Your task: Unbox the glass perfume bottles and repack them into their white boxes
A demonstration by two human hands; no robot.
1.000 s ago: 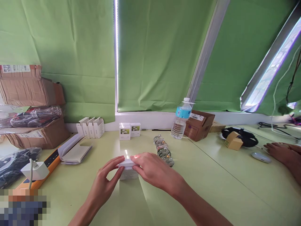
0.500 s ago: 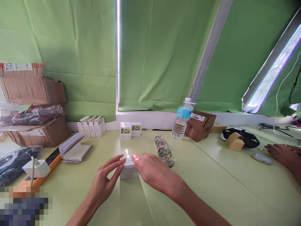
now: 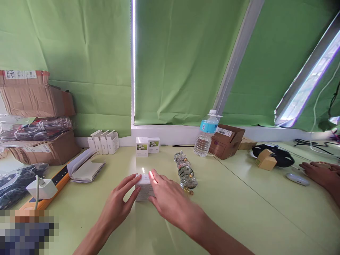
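A small white box (image 3: pixel 144 192) with fine print stands on the table in front of me, between my two hands. My left hand (image 3: pixel 119 200) has its fingertips and thumb on the left side and top edge of it. Against its right side rests my right hand (image 3: pixel 171 198), fingers at the top edge and thumb lower on the front. Part of the right side is hidden by that hand. Behind it stand two white boxes with flower pictures (image 3: pixel 142 148). To the right lies a row of clear, shiny pieces (image 3: pixel 185 170) with golden bits.
At left are folded white cartons (image 3: pixel 103 143), an open white box (image 3: pixel 87 170), an orange power strip (image 3: pixel 60 180) and stacked cardboard boxes (image 3: pixel 37 99). At right are a water bottle (image 3: pixel 204 138), a brown box (image 3: pixel 225 141), a mouse (image 3: pixel 297 179) and another person's hands (image 3: pixel 321 173).
My right hand has shifted slightly, its thumb now showing low on the box's front. More of the row of clear pieces has come into view. The box stays in place.
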